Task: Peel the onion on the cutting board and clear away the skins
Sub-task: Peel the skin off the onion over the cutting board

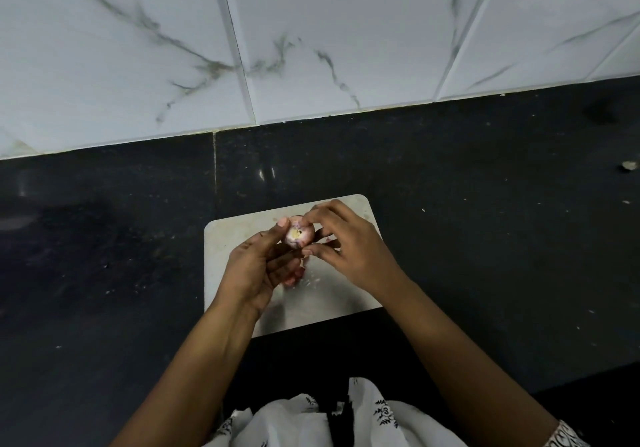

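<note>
Two hands, the left hand (263, 266) and the right hand (349, 252), are brought together above the far half of a pale cutting board (239, 238). A small onion (298, 235) is gripped between them, raised off the board. The onion is pinkish-white, and a yellowish cut end is turned toward the camera.

The left hand is curled round the onion from the left. Its thumb is pressed against the upper left side and its fingers are cupped beneath. The right hand is closed on the onion's right side, with the forefinger tip laid on the top edge and the thumb tip set against the lower edge. Its other fingers are bent loosely behind. Whether a strip of skin is caught in that pinch cannot be told.

A few pink skin scraps (293, 279) are seen against the board just under the left fingers, partly hidden by them. Pale flecks (311, 278) are scattered beside them.

The round-cornered board is laid on a dark speckled tabletop (485, 204). A small light scrap (628, 166) can be seen near the tabletop's right edge, well apart from the board. The tabletop is backed by white tiles (346, 30) with grey veining. A white garment (294, 419) printed with black motifs is visible between the forearms.
</note>
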